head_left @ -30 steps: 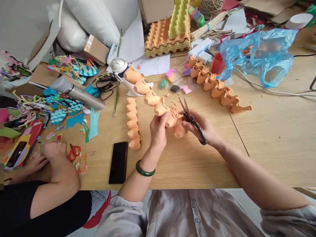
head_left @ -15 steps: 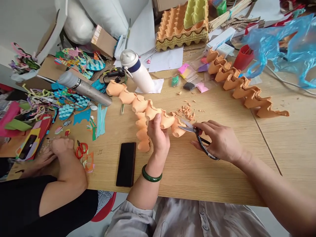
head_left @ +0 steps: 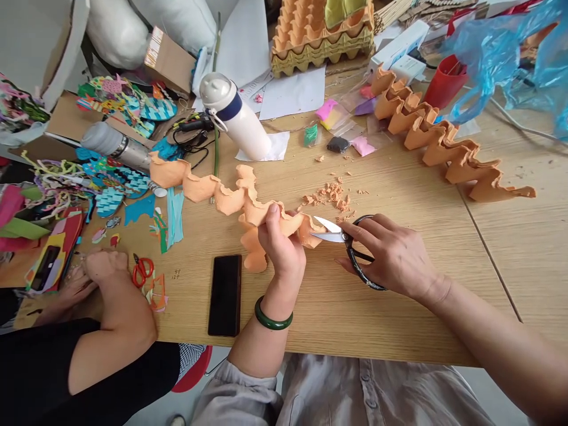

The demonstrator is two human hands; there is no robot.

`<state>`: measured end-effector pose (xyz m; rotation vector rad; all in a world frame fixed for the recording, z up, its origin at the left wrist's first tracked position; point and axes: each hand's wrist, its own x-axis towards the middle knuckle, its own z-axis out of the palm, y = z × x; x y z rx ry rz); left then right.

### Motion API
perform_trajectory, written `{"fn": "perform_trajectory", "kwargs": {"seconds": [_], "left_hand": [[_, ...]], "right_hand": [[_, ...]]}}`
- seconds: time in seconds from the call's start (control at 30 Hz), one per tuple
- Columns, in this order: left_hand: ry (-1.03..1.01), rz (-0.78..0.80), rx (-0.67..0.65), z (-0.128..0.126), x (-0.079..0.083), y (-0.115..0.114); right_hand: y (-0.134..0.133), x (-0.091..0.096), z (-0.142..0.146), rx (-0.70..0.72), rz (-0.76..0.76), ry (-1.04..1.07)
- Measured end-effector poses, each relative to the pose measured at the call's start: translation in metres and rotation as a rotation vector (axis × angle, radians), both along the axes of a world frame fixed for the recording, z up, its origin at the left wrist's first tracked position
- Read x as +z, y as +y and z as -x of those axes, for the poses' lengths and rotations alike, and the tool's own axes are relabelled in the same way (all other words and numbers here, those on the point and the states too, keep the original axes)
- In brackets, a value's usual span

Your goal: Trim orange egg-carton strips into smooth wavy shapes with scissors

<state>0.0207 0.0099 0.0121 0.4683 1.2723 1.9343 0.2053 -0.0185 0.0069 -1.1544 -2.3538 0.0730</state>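
Observation:
My left hand [head_left: 283,242] is closed on an orange egg carton strip [head_left: 231,200], thumb on top, and holds it above the table. The strip slants from upper left down to its right end. My right hand [head_left: 390,251] grips black-handled scissors [head_left: 367,272], whose parted blades are at the rim of the strip's rightmost cup [head_left: 309,229]. Behind the blades lie small orange carton scraps [head_left: 331,194]. Another orange strip [head_left: 254,251] lies on the table, partly hidden beneath the held one.
A phone [head_left: 225,296] lies left of my left forearm. Stacked carton strips [head_left: 444,139] are at the right, egg trays [head_left: 322,44] at the back. A white bottle [head_left: 242,121] stands behind the held strip. At the left are a co-worker's hands [head_left: 100,266] and red-handled scissors [head_left: 142,270].
The held strip has turned and shifted left, its far end now reaching the grey flask. The scissors have moved slightly left and their blades are wider apart.

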Motion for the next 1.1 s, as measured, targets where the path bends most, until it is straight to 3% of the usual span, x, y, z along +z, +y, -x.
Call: {"fn": "perform_trajectory", "kwargs": {"seconds": [0.57,0.87,1.1], "left_hand": [[0.039,0.023,0.024,0.002,-0.001,0.001],[0.063,0.046,0.019,-0.003,-0.001,-0.003],[0.019,0.073,-0.019,-0.011,0.002,-0.006]], "right_hand": [[-0.004,-0.004,0.003,-0.061,-0.112,-0.015],[-0.005,-0.007,0.004,-0.067,-0.014,-0.05],[-0.005,-0.007,0.004,-0.044,-0.027,-0.002]]}}
